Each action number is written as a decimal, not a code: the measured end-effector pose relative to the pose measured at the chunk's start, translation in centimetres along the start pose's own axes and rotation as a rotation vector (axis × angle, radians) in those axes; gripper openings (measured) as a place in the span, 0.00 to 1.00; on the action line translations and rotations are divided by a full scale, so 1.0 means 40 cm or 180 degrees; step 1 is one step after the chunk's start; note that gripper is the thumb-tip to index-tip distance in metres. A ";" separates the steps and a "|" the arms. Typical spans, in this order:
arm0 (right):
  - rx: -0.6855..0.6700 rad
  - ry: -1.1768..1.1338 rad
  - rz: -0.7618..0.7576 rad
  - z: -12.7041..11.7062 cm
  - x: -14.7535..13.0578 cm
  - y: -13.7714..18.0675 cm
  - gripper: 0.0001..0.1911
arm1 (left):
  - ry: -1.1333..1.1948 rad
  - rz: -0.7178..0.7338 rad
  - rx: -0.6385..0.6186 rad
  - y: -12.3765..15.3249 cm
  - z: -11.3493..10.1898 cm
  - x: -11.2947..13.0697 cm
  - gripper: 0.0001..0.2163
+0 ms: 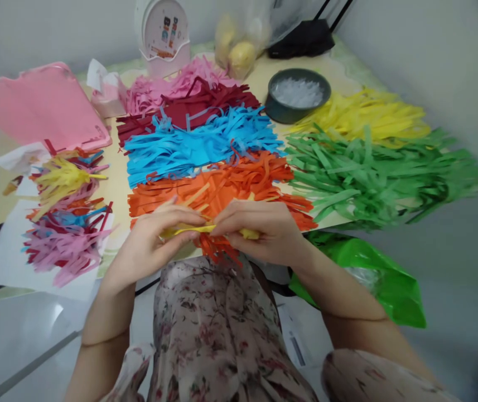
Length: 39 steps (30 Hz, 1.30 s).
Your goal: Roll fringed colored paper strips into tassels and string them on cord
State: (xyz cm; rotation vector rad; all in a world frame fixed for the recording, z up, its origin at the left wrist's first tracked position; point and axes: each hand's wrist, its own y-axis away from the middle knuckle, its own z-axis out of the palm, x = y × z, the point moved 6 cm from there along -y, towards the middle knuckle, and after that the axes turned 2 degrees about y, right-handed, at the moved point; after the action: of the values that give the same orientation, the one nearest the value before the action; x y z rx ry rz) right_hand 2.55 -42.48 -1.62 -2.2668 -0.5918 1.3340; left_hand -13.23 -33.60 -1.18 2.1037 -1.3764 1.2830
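Note:
My left hand (155, 237) and my right hand (266, 229) meet at the table's near edge, both pinched on a thin yellow paper strip (191, 228) stretched between them. A small yellow fold shows under my right fingers. Just behind the hands lies the orange pile of paper strips (222, 187), some hanging over the edge. Beyond it sit the blue pile (197, 142), the dark red pile (199, 106) and the pink pile (167, 86).
Green strips (372, 173) and yellow strips (368, 114) fill the right side, behind a dark bowl of white beads (297, 95). Finished mixed-colour tassels (65, 218) lie left on white paper. A pink tray (38, 106), a green plastic bag (368, 273) and a white clock (163, 33) are nearby.

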 end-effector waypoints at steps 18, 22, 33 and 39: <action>-0.1050 -0.1781 0.1654 0.066 0.098 -0.080 0.07 | -0.1699 0.1041 0.1064 0.016 -0.028 -0.054 0.08; -0.0514 -0.2127 0.1516 0.080 0.093 -0.092 0.06 | -0.1273 0.1027 0.1809 0.014 -0.024 -0.059 0.06; 0.0432 -0.0572 0.0419 0.028 0.082 -0.189 0.02 | 0.0600 0.0069 0.2749 -0.069 -0.004 -0.092 0.10; 0.0244 0.1293 -0.0003 -0.147 0.254 -0.247 0.08 | 0.1935 0.0263 0.3626 -0.085 -0.091 -0.167 0.08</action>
State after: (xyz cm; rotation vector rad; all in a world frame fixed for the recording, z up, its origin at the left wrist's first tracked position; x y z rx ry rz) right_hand 10.90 -29.66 -0.52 -2.3770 -0.3922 0.8400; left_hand -13.06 -25.75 -3.93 1.8240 -0.4487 2.8723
